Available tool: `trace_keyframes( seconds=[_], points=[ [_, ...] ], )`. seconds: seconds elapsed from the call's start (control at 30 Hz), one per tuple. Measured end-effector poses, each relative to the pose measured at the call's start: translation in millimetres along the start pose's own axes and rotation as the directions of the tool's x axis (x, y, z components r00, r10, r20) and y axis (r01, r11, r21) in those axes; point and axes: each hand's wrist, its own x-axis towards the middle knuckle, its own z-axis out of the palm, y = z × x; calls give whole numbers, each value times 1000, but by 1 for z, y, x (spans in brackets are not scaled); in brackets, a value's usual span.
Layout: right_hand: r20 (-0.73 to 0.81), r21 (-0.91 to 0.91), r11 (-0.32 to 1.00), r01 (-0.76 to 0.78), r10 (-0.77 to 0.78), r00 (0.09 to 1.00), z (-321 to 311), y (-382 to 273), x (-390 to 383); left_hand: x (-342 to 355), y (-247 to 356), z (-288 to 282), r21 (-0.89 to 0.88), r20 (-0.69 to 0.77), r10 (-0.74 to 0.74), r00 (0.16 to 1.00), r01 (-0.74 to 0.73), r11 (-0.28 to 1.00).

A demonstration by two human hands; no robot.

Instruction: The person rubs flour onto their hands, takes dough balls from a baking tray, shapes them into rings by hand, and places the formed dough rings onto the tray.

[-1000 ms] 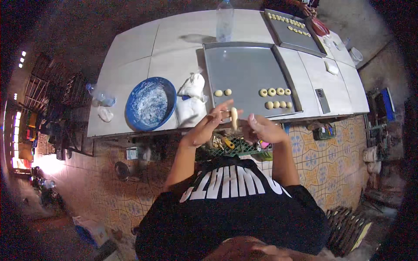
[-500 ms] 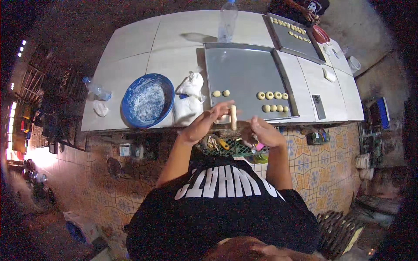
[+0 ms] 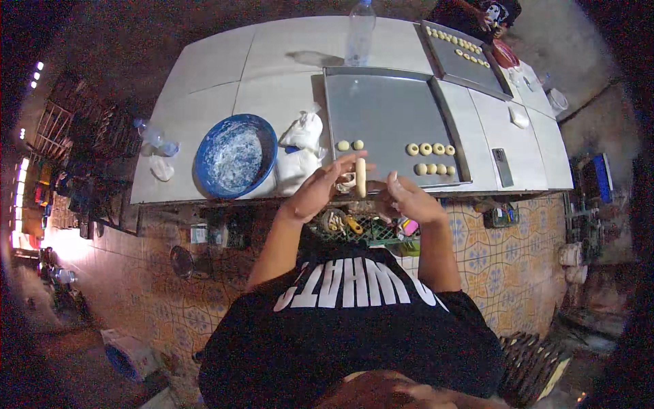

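Between my hands, near the front edge of the tray, a pale dough roll [image 3: 361, 178] lies upright in the view against the stretched fingers of my left hand [image 3: 320, 189]. My right hand [image 3: 413, 200] is to the right, apart from the roll, with its fingers loosely spread. Beyond them is a grey metal tray [image 3: 381, 109]. Small dough balls [image 3: 351, 145] sit on its left side; on its right, several dough pieces with dark dimples [image 3: 430, 148] form one row and plain balls [image 3: 436, 169] form another.
To the left stand a blue basin [image 3: 235, 157] dusted with white powder and white plastic bags [image 3: 300, 146]. A clear bottle [image 3: 360, 34] stands behind the tray. At the right are a phone [image 3: 503, 168] and a second tray [image 3: 470, 71], beside a person's hands [image 3: 492, 24].
The dough roll has shifted slightly left, closer against my left fingers. My hands stay nearly in place, and the whole view has moved a little.
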Motion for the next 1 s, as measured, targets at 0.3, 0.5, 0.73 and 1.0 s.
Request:
trace_keyframes(
  seconds=[0.3, 0.5, 0.73, 1.0],
  points=[
    [-37, 345, 895, 283, -288, 957, 0, -15, 6, 3, -13, 4, -99, -196, -73, 978, 55, 994],
    [-182, 381, 901, 209, -148, 972, 2, -16, 16, 8, -18, 5, -287, -248, -46, 968, -28, 958],
    [-294, -10, 977, 213, -207, 933, 6, -11, 18, 18, -20, 9, -184, -285, -132, 949, 81, 980],
    [-345, -133, 977, 164, -201, 917, -2, 22, 26, 37, -56, 3, -57, -330, -126, 936, 114, 992]
  ],
)
